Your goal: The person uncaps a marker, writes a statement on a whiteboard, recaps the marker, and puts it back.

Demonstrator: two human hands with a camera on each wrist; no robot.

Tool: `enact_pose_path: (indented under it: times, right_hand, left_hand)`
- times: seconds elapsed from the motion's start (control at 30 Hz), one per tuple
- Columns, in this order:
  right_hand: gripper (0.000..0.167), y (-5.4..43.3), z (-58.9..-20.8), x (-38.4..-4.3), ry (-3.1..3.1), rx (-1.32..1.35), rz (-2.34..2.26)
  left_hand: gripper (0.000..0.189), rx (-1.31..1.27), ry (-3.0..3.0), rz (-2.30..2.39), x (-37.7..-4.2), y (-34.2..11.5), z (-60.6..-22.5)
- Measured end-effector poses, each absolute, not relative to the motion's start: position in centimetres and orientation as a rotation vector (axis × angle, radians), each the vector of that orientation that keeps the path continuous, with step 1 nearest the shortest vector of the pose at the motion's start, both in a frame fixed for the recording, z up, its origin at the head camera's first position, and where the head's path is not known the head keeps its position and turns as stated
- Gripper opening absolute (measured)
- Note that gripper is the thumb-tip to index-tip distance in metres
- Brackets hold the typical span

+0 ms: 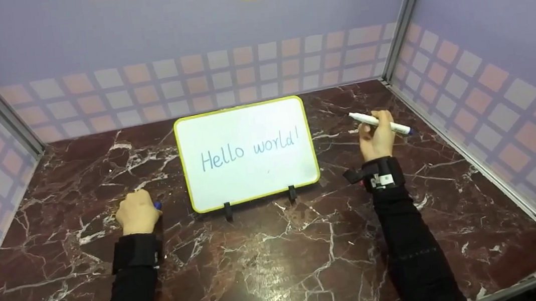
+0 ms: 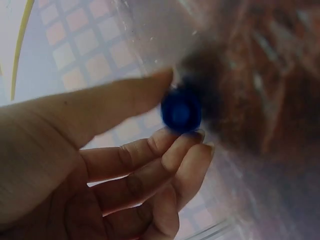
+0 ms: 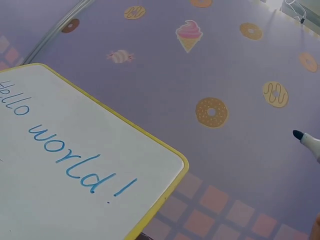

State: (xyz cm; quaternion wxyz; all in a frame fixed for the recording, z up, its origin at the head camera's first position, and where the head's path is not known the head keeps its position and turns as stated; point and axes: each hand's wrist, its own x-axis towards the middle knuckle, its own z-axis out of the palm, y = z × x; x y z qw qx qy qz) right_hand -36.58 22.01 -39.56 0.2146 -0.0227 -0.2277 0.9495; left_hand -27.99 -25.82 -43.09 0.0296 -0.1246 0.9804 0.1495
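Observation:
A whiteboard [image 1: 250,172] with a yellow rim stands tilted back on two small black feet [image 1: 228,210], with "Hello world!" written on it in blue. To its right, my right hand [image 1: 378,143] holds a white marker [image 1: 364,119] with a blue end. In the right wrist view the marker [image 3: 312,145] shows a bare dark tip, pointing toward the board but apart from it. My left hand [image 1: 137,212], left of the board, pinches a blue marker cap [image 2: 181,111] between thumb and fingertips. Only a bit of the cap shows in the head view.
A dark red marbled tabletop [image 1: 271,271] lies under both arms. Purple walls [image 1: 183,24] with checks and painted sweets close it in at the back and both sides. Metal rails [image 1: 404,19] run up the corners, and another edges the table at right.

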Motion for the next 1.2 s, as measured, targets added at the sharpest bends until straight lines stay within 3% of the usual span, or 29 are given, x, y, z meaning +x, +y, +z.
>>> enact_pose_path:
  times: [0.43,0.67,0.9,1.2]
  right_hand:
    - [0.040,20.4,-39.1,-36.4,-0.713,-0.017,2.641]
    - [0.040,17.4,-38.6,-35.5,-0.856,0.055,2.644]
    - [0.037,13.4,-38.5,-33.6,-1.029,0.194,2.672]
    - [0.038,9.4,-39.4,-31.5,-1.236,0.281,2.692]
  left_hand:
    - [0.024,-0.336,3.396,0.676,-26.6,-24.7,-39.5]
    - [0.022,0.188,3.561,0.979,-25.7,-18.8,-36.9]
    - [0.017,0.738,3.637,0.984,-25.1,-14.0,-37.5]
    - [0.018,1.004,3.642,0.898,-24.7,-11.5,-38.2]
